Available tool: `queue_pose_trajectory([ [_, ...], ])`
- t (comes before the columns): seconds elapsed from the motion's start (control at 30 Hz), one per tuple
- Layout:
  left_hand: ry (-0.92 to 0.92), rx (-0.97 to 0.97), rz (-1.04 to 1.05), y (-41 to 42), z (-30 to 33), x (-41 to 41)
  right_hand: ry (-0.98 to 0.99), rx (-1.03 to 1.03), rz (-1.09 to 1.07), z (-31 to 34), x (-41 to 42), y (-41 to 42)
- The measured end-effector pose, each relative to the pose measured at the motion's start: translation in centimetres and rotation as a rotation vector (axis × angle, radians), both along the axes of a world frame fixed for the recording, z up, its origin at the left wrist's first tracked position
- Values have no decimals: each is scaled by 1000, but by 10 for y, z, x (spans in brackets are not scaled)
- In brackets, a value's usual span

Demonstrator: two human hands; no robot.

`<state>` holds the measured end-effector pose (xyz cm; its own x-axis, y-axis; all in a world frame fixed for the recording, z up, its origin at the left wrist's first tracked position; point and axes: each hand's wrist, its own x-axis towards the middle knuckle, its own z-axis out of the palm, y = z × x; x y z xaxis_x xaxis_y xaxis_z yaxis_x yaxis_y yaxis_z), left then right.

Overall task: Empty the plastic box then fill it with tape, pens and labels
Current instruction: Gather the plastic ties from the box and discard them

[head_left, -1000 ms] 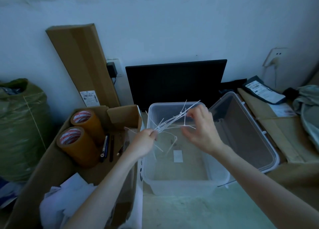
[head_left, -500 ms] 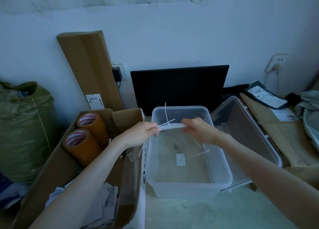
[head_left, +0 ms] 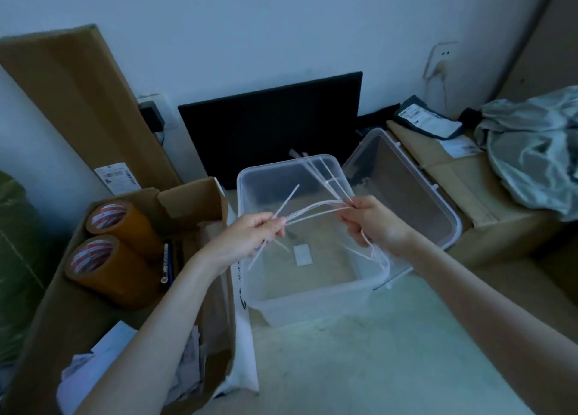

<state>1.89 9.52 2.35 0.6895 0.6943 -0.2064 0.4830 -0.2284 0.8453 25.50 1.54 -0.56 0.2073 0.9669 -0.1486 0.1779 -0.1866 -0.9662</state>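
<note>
A clear plastic box (head_left: 312, 299) stands open on the floor in the middle. Above it both hands hold a bunch of white cable ties (head_left: 312, 209). My left hand (head_left: 250, 236) pinches one end at the box's left rim, and my right hand (head_left: 372, 224) grips the other end over its right side. A small white label (head_left: 302, 254) lies on the box's bottom. Two brown tape rolls (head_left: 115, 252) and some pens (head_left: 168, 263) lie in the cardboard box (head_left: 72, 314) on the left, with white papers (head_left: 103, 361) at its near end.
The box's clear lid (head_left: 406, 195) leans at its right side. A black monitor (head_left: 272, 123) stands against the wall behind. A tall cardboard carton (head_left: 78, 102) leans at the left. Flat cardboard, a parcel (head_left: 428, 119) and a grey bag (head_left: 538, 145) lie at the right.
The hands have drawn apart, and the ties now span between them in a bowed bunch instead of a fanned spray. The view has moved closer to the box.
</note>
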Motion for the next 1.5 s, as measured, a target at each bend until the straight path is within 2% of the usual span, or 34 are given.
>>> queue_pose_trajectory([
  [0.07,-64,-121,71,-1,-7,6,136,-18,-131,-11,5,-10],
  [0.17,-247,-340,314,-5,-17,15,527,-13,-296,-13,9,-16],
  [0.23,-379,-470,425,-8,-18,17,758,14,-365,-12,9,-16],
  [0.3,-449,-551,488,-9,-16,14,885,45,-393,-13,7,-13],
  [0.37,-465,-563,491,-9,-15,9,851,55,-390,-12,1,-7],
  [0.5,-367,-407,473,-9,-9,-3,647,70,-266,-7,-14,1],
  [0.57,-382,-337,505,-9,-7,-3,585,85,-177,-2,-22,3],
  [0.63,-366,-188,523,-10,-5,-2,546,84,-94,2,-29,5],
  [0.73,-255,80,425,-8,-3,0,542,92,-32,5,-36,10],
  [0.8,-191,173,375,-5,-2,0,549,106,-24,7,-37,14],
  [1.0,-212,126,382,-7,3,8,473,142,-43,4,-45,24],
  [1.23,-200,21,319,-17,1,19,482,161,-129,8,-47,33],
  [1.37,-55,137,257,-16,-3,3,548,160,-231,11,-37,36],
  [1.5,-35,141,291,-19,-10,-2,516,167,-149,2,-39,37],
])
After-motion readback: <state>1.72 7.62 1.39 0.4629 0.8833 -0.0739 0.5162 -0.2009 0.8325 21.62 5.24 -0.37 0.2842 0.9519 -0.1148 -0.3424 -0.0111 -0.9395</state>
